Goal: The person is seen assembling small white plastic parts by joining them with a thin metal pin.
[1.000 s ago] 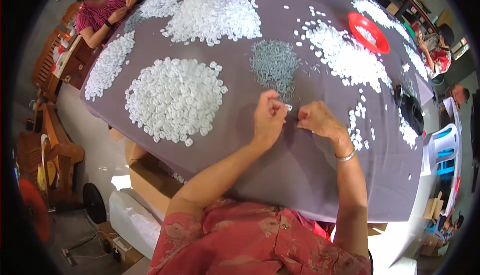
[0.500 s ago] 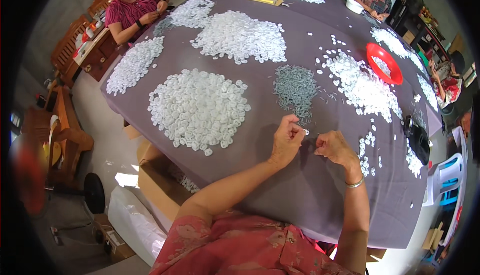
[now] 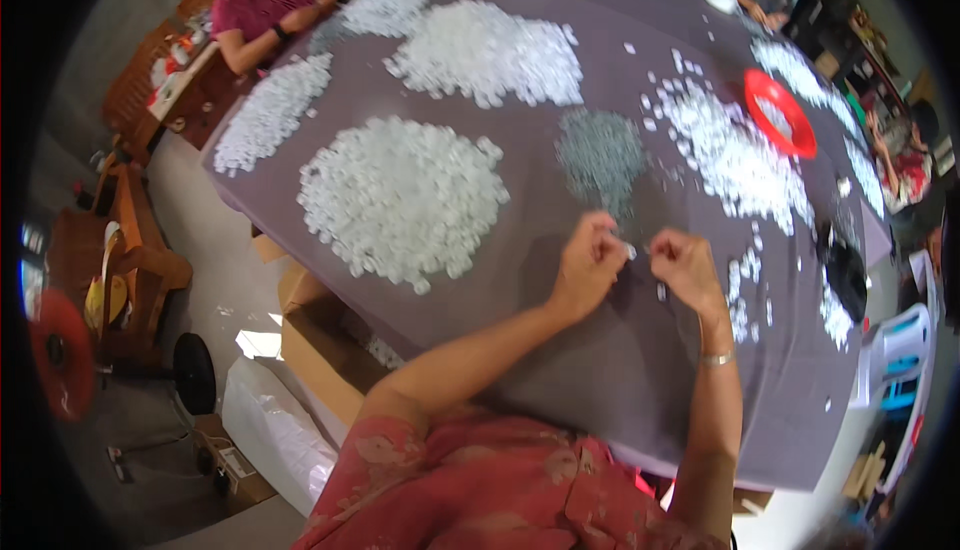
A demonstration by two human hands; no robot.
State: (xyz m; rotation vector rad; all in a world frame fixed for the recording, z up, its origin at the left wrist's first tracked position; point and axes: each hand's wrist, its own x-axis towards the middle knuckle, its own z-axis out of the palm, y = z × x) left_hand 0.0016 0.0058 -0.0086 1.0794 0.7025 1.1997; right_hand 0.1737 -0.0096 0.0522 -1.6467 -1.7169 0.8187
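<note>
Head view: a wide table under a grey-purple cloth (image 3: 600, 390) fills most of the picture. On it lie several heaps of small white plastic pieces, the biggest (image 3: 400, 195) to the left of the hands and another (image 3: 490, 50) farther back. A smaller mound of grey metal bits (image 3: 600, 155) sits just beyond the hands, and a red bowl (image 3: 778, 113) stands at the far right among more white pieces. The left hand (image 3: 585, 268) and the right hand (image 3: 685, 265) meet close together above the cloth, fingers curled in tight. The left fingertips pinch a tiny white piece (image 3: 629, 248); the right fingertips are pinched too, but whether they hold anything I cannot tell.
</note>
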